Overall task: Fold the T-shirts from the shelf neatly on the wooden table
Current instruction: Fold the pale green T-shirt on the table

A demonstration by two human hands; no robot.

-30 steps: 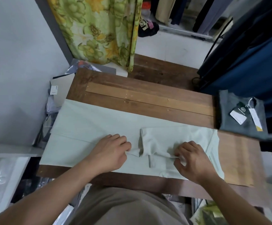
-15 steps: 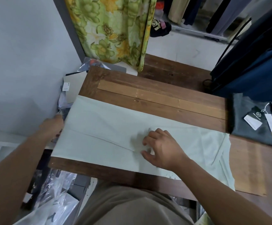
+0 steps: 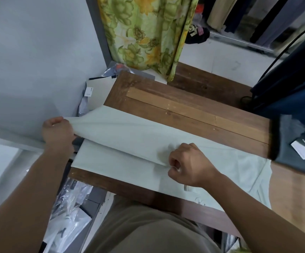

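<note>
Since half a second back, your left hand (image 3: 57, 131) has closed on the left end of the pale mint-green cloth T-shirt (image 3: 129, 136) and raised it, and your right hand (image 3: 189, 165) has gone from flat fingers to a pinch at mid-length.

The shirt lies lengthwise across the near half of the dark brown wooden worktop (image 3: 184, 110). Its right end stops just beside the folded dark grey T-shirt with white tags (image 3: 294, 136).

It looks light, soft and limp, and will likely sag and crease wherever you leave it unsupported. Take it by the hem and the fold edge, and keep it taut between your hands.

Your left grip is curled tight round the bunched end, out past the worktop's left edge, and pulls a ridge of cloth toward the right hand. Your right grip pinches the fold edge with the knuckles up, and the forearm comes in diagonally from the lower right.
</note>
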